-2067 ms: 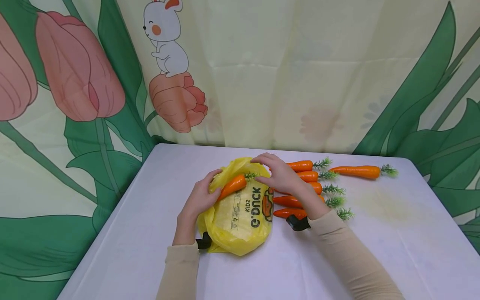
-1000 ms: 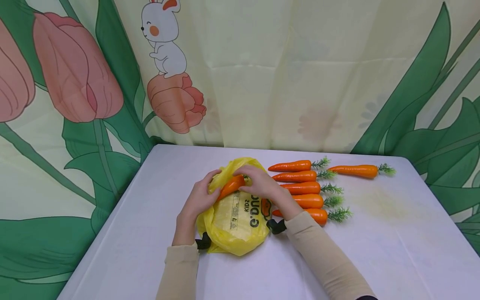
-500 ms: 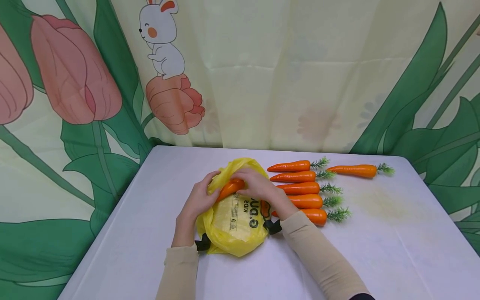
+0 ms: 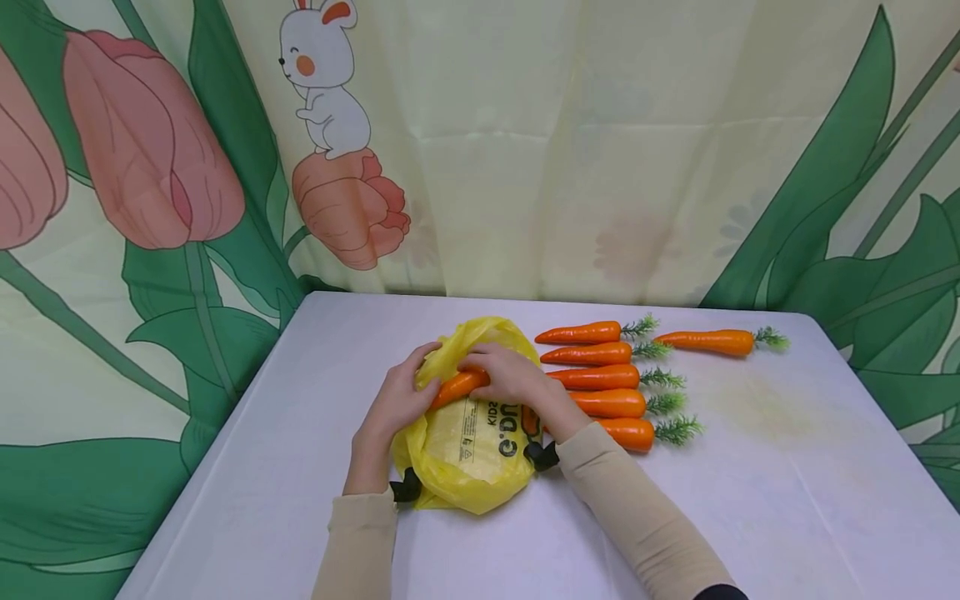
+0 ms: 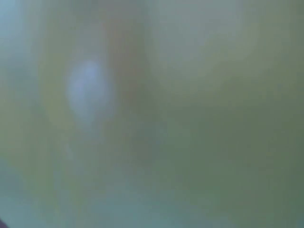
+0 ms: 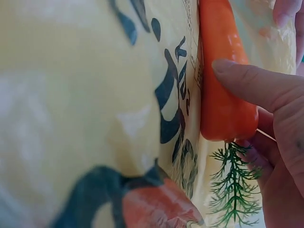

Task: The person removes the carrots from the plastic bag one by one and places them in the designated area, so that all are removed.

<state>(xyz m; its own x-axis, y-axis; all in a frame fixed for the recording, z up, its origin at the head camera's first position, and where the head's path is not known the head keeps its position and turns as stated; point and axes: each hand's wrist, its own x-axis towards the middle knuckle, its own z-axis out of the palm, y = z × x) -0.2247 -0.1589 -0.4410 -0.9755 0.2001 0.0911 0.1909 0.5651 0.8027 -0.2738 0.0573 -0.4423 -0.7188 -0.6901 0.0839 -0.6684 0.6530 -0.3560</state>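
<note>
A yellow plastic bag (image 4: 450, 471) with black lettering lies on the table, its mouth opened toward the far side. My left hand (image 4: 401, 396) holds the bag's left rim between thumb and fingers. An orange carrot (image 4: 459, 388) lies slanted at the bag's mouth, and my right hand (image 4: 513, 375) grips its thick end. In the right wrist view the thumb presses on the carrot (image 6: 222, 104) from one side, fingers behind it, with green leaves (image 6: 233, 185) below. Those leaves are hidden in the head view. The left wrist view is a blur.
Several carrots (image 4: 600, 377) lie in a column right of the bag, leaves pointing right. One more carrot (image 4: 712, 341) lies farther right. The white table (image 4: 225, 517) ends at a printed curtain (image 4: 495, 208) behind.
My right hand has come left over the bag and taken hold of the carrot's thick end. The carrot has shifted slightly toward me. My left hand stays at the rim.
</note>
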